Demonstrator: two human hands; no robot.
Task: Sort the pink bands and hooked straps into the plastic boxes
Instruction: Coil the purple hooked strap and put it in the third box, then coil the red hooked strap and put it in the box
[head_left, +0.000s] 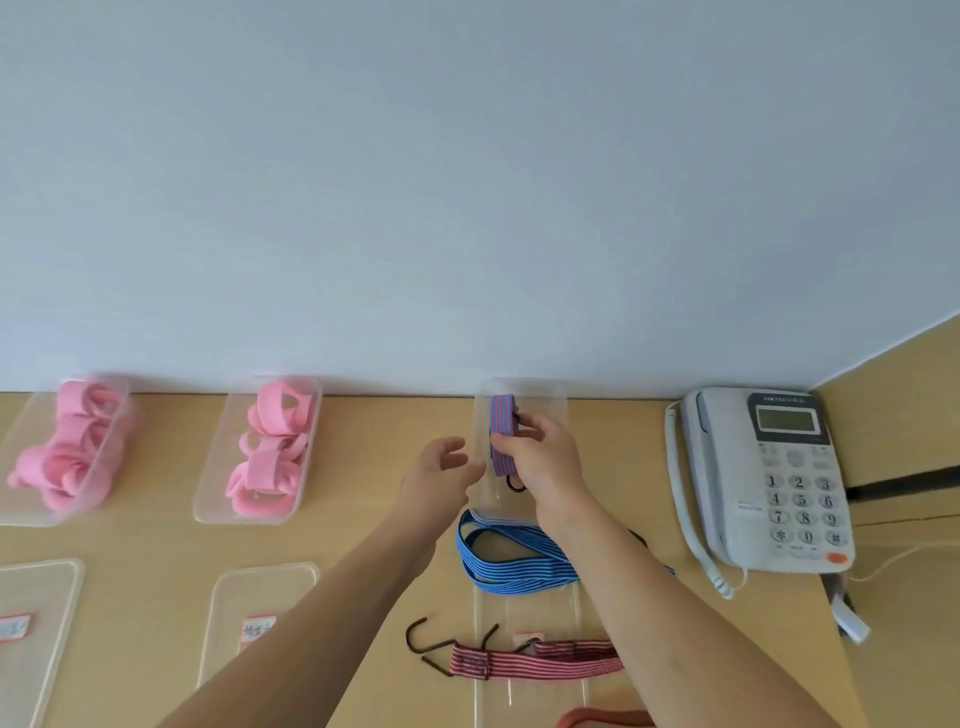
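Note:
My right hand (540, 454) grips a folded red-and-blue striped hooked strap (501, 434) inside the clear plastic box (550, 395) at the back centre, against the wall. My left hand (441, 475) hovers just left of that box with fingers spread and relaxed, holding nothing. A blue striped strap (514, 558) lies in loops in front of the box. A pink striped strap with dark hooks (519, 662) lies nearer me across a clear lid. Two boxes at the back left, the far-left one (21, 457) and the second one (218, 467), hold pink bands (272, 452).
A grey desk telephone (769, 478) stands at the right, its coiled cord hanging down its left side. Two clear lids with labels (260, 597) lie at the front left. A reddish strap (602, 719) shows at the bottom edge. The wall runs right behind the boxes.

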